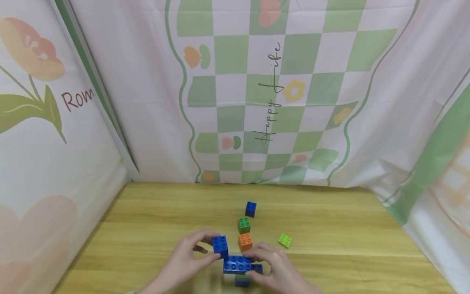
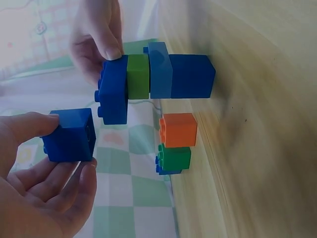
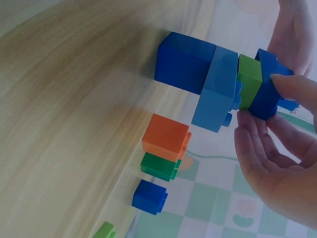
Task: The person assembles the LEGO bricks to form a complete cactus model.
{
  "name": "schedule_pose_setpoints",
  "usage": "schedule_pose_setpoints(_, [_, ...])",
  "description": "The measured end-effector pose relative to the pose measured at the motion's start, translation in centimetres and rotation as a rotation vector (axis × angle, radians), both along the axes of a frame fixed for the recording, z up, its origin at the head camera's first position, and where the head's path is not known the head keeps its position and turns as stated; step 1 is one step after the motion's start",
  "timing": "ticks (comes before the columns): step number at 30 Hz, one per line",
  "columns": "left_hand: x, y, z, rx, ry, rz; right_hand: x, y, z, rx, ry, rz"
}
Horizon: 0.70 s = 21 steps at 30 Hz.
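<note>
My left hand pinches a square blue toy building brick between thumb and fingers. It is held up just left of the top of a brick stack. A long blue brick tops that stack, and my right hand grips its right end with thumb and fingertips. Below it, in the left wrist view, come a light green brick, a lighter blue brick that juts out to the right in the head view, and a dark blue brick at the bottom on the table.
Behind the stack an orange brick, a green brick and a small blue brick stand in a row on the wooden table. A flat lime brick lies to their right. Printed curtains enclose the table.
</note>
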<state>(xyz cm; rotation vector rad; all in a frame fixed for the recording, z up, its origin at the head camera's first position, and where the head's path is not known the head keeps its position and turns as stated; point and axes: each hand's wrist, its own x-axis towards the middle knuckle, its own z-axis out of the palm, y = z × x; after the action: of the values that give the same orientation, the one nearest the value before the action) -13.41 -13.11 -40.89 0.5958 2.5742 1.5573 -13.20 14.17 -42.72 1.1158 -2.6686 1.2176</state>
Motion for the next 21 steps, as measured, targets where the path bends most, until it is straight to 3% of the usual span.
schedule_pose_setpoints(7, [0.23,-0.10,0.11,0.013,-0.073,-0.038,0.00,0.02,0.03,0.002,-0.034,-0.001])
schedule_pose_setpoints(21, [0.62,-0.51,-0.57,0.022,-0.063,-0.094,-0.01,0.02,-0.04,-0.010,-0.047,-0.001])
